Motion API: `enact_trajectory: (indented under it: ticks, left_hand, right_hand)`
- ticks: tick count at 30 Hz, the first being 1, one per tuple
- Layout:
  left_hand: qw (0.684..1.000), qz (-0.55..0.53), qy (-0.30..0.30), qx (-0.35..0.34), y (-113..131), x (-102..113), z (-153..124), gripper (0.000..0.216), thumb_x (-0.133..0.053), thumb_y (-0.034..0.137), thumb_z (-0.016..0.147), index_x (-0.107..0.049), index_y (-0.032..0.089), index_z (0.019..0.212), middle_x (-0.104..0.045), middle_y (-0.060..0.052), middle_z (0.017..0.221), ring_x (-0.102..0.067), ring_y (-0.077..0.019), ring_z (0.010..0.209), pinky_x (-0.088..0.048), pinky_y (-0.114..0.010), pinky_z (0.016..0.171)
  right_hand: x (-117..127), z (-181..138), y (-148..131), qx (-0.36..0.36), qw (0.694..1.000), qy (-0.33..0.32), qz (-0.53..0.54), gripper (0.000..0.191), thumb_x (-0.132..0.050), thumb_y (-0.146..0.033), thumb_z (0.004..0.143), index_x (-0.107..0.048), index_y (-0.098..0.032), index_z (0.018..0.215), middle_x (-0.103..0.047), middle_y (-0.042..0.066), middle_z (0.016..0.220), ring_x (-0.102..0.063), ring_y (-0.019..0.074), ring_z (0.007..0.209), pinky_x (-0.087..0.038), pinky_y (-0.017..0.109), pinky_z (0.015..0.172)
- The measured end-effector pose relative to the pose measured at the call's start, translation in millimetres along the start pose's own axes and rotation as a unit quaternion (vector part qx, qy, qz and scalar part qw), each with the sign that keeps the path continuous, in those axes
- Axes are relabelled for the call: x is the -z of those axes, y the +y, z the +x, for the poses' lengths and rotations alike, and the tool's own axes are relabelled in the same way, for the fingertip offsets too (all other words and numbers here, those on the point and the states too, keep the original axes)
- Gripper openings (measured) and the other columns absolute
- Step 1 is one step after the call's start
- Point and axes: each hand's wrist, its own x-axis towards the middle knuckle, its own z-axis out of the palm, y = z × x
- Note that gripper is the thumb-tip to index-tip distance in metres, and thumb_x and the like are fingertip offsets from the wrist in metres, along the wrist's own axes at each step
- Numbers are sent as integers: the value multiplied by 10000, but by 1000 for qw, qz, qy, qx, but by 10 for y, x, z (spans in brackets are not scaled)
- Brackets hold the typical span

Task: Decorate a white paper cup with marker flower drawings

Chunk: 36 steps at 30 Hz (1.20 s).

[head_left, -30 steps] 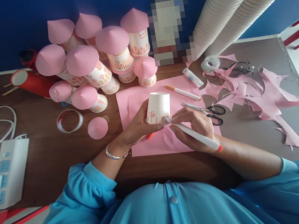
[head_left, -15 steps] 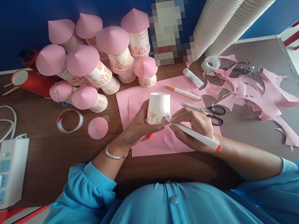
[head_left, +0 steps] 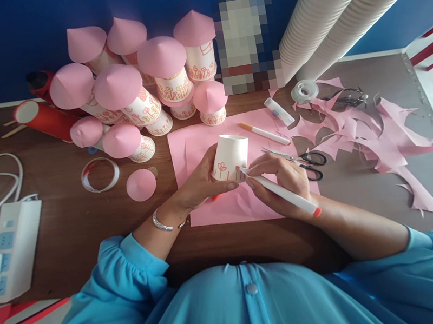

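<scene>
My left hand is wrapped round a white paper cup turned upside down, with small red flowers drawn near its rim. My right hand pinches a white marker with an orange end, its tip touching the cup's lower edge. Both hands hover over a pink paper sheet on the brown table. A silver bracelet circles my left wrist.
A pile of cups with pink cone roofs stands at the back. Scissors, another marker, a glue stick, a tape roll and pink scraps lie right. Two cup stacks lean back right. A power strip sits left.
The cup has tilted very slightly and the marker tip has shifted a little along its edge. Otherwise nothing has visibly moved.
</scene>
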Motion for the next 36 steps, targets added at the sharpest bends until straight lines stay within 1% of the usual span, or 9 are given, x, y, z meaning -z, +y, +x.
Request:
enact_trajectory:
  ticks: [2, 6, 9, 12, 14, 17, 20, 29, 36]
  left_hand:
    - [1000, 4, -2, 1, -7, 7, 0, 878, -965, 314, 728, -507, 326, 1477, -650, -52, 1197, -643, -195, 989, -502, -256, 729]
    - [1000, 8, -9, 8, -2, 3, -8, 885, -955, 338, 741, -487, 330, 1492, -658, -49, 1163, -626, -156, 854, -413, -211, 587]
    - [1000, 9, -9, 11, 22, -14, -13, 876, -955, 342, 741, -489, 326, 1483, -656, -43, 1140, -607, -135, 800, -396, -206, 562]
    - [1000, 3, -6, 13, 46, -34, -10, 876, -959, 333, 733, -492, 319, 1474, -661, -45, 1143, -625, -147, 832, -431, -221, 604]
    - [1000, -5, -2, 9, 56, -48, -5, 855, -963, 324, 726, -510, 312, 1451, -662, -48, 1152, -650, -175, 911, -472, -239, 655]
    - [1000, -22, 3, -5, 59, -62, 5, 797, -971, 299, 711, -557, 293, 1392, -660, -63, 1215, -655, -230, 1088, -543, -301, 822]
    - [999, -37, 0, -16, 43, -60, 12, 774, -971, 277, 707, -578, 294, 1373, -651, -66, 1258, -643, -254, 1160, -554, -358, 925]
    - [999, -33, 3, -11, -4, -31, 7, 835, -968, 270, 714, -541, 306, 1431, -649, -70, 1266, -650, -260, 1156, -552, -363, 920]
    - [999, -35, 7, -3, 62, -66, 0, 798, -977, 289, 701, -574, 293, 1390, -667, -61, 1208, -643, -265, 1175, -552, -388, 966]
  right_hand:
    - [12, 3, 6, -1, 1000, -2, -6, 192, -679, -76, 924, -603, -250, 952, -745, -8, 773, -752, 155, 668, -591, 259, 583]
    - [32, 7, 13, -6, 1000, -4, -19, 191, -684, -90, 918, -597, -257, 946, -742, -13, 772, -755, 160, 669, -607, 266, 586]
    - [36, 4, 13, -7, 1000, -2, -23, 196, -684, -89, 915, -591, -259, 940, -736, -19, 769, -756, 159, 668, -606, 265, 587]
    - [34, 2, 9, -7, 1000, -4, -25, 203, -677, -80, 914, -589, -261, 942, -735, -22, 768, -753, 157, 663, -604, 265, 588]
    - [31, 2, 5, -5, 1000, -4, -23, 207, -675, -75, 913, -589, -261, 946, -733, -21, 761, -750, 156, 655, -599, 263, 580]
    - [22, 1, 1, -2, 1000, -5, -12, 211, -677, -69, 913, -594, -259, 954, -734, -17, 759, -750, 156, 657, -594, 257, 576]
    - [6, -10, -3, -5, 1000, -3, -2, 213, -684, -66, 908, -600, -255, 959, -736, -13, 764, -750, 155, 665, -588, 251, 584]
    - [-23, -39, -11, -9, 1000, -3, 15, 215, -684, -68, 908, -599, -251, 982, -725, -11, 771, -746, 155, 674, -575, 249, 589]
    - [6, -21, 6, -6, 1000, 0, -7, 226, -691, -70, 900, -600, -264, 972, -740, -15, 773, -754, 166, 669, -591, 261, 592]
